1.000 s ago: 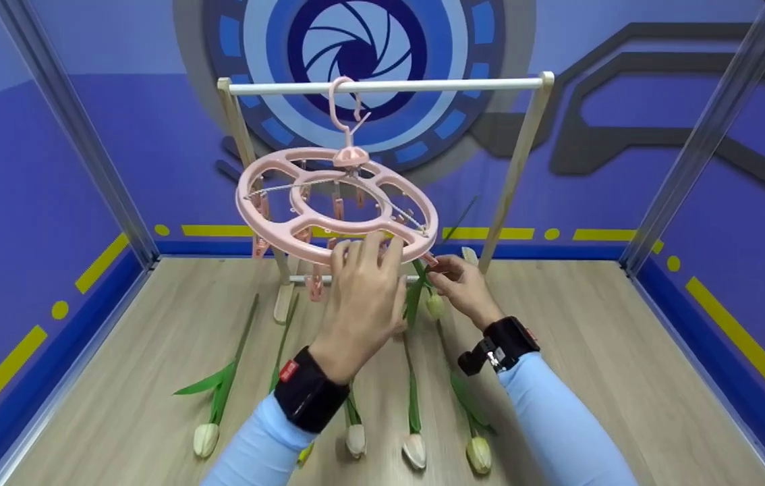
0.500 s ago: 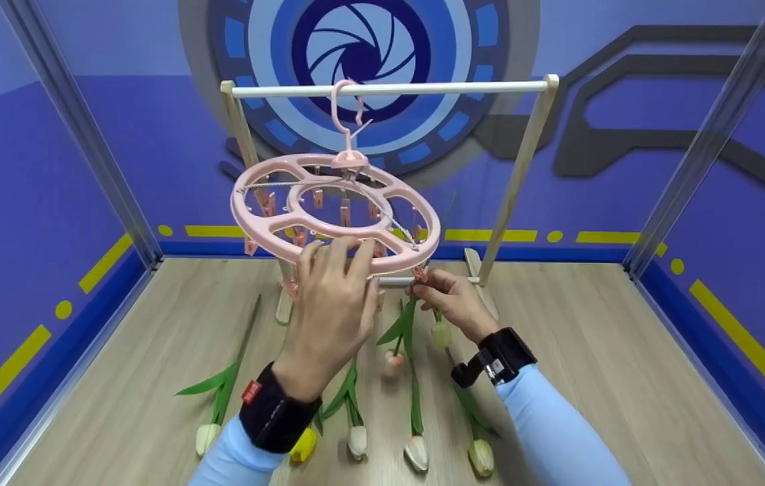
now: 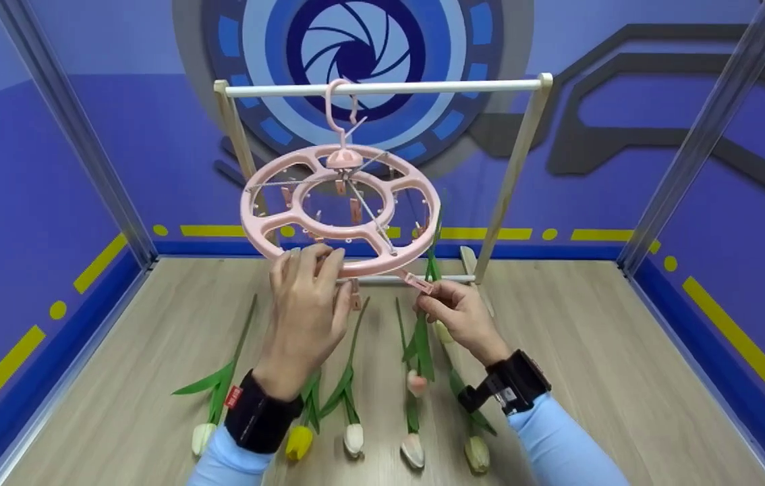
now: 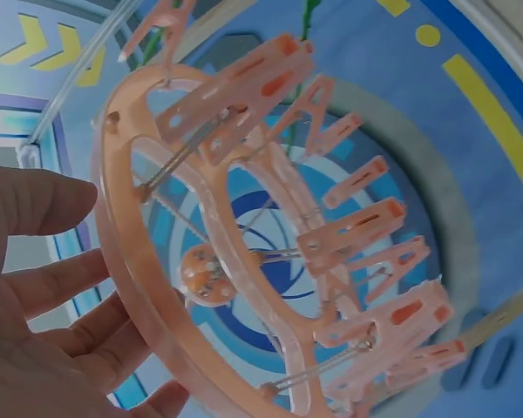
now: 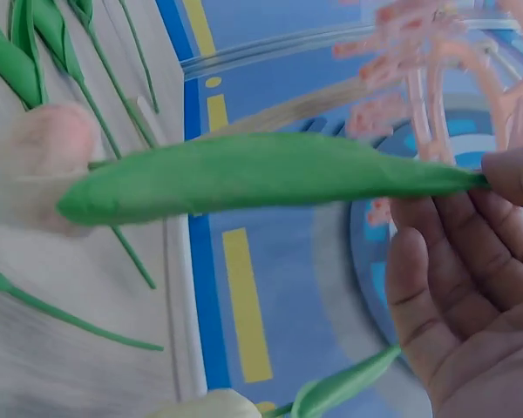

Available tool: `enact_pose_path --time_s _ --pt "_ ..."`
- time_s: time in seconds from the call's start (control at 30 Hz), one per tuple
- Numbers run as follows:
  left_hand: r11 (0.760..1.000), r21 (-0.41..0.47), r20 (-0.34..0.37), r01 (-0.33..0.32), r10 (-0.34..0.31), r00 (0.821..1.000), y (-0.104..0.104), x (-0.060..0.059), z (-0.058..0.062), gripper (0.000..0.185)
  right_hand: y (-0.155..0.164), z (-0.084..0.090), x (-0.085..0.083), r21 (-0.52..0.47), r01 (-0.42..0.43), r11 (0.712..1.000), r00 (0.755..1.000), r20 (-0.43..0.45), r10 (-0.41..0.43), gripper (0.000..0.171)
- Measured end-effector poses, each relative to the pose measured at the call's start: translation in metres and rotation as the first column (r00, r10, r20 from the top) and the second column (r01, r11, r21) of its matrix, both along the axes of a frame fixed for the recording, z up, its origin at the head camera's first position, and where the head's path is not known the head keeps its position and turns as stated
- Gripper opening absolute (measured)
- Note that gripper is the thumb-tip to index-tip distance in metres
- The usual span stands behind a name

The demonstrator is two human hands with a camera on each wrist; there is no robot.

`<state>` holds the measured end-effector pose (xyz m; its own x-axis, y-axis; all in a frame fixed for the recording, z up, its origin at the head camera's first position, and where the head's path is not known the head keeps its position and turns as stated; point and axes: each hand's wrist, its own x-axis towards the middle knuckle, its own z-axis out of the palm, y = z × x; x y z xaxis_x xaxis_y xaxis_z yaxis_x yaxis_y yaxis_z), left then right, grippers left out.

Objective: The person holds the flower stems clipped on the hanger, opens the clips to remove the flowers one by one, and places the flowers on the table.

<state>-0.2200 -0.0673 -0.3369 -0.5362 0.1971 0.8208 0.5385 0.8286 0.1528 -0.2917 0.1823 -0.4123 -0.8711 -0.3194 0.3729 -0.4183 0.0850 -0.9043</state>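
Note:
A pink round clip hanger [image 3: 252, 226] hangs by its hook from the white rod [image 3: 423, 86] of a wooden rack. My left hand [image 3: 318, 273] grips the hanger's front rim, which runs between thumb and fingers in the left wrist view [image 4: 126, 261], with its clips [image 4: 353, 235] dangling. My right hand [image 3: 433, 304] pinches a tulip's stem right at a pink clip [image 3: 416, 282] under the rim. The tulip hangs bud down, its pink bud [image 3: 416, 383] below my hand. In the right wrist view its green leaf [image 5: 261, 174] crosses the frame to my fingertips [image 5: 514, 174].
Several tulips lie on the wooden floor in front of me, among them a white one [image 3: 202, 439], a yellow one [image 3: 299, 442] and a pale one [image 3: 477, 453]. The rack's right post [image 3: 511, 175] stands just behind my right hand. Blue walls enclose the space.
My left hand slid left along the rim and the hanger turned and tilted. My right hand dropped slightly, and the held tulip now hangs lower with its pink bud in view.

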Motion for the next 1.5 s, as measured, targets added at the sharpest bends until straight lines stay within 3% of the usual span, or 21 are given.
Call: enact_pose_path --time_s 0.2,0.47,1.0,1.27,1.5 --pt "0.998 0.056 0.034 -0.005 0.003 0.999 -0.006 -0.007 -0.02 0.039 -0.001 0.0 0.013 -0.02 0.033 0.999 0.997 -0.075 -0.034 0.011" --pt "0.995 0.09 0.041 -0.049 0.046 0.998 -0.009 -0.004 -0.032 0.049 -0.002 -0.003 0.022 0.001 0.051 0.999 0.994 -0.097 -0.051 0.011" --pt "0.988 0.151 -0.073 -0.034 0.045 0.996 0.004 0.007 -0.048 0.037 0.002 -0.004 0.028 0.015 0.043 0.999 0.993 -0.11 -0.041 0.009" --pt "0.985 0.169 -0.064 0.038 -0.027 0.998 0.021 0.008 -0.06 0.039 0.004 -0.005 0.034 0.06 0.042 0.997 0.995 -0.098 -0.036 0.015" --pt "0.952 0.283 0.023 0.119 -0.131 0.991 0.041 0.003 -0.069 0.037 0.003 -0.011 0.038 0.052 -0.002 0.999 0.99 -0.141 0.009 0.023"
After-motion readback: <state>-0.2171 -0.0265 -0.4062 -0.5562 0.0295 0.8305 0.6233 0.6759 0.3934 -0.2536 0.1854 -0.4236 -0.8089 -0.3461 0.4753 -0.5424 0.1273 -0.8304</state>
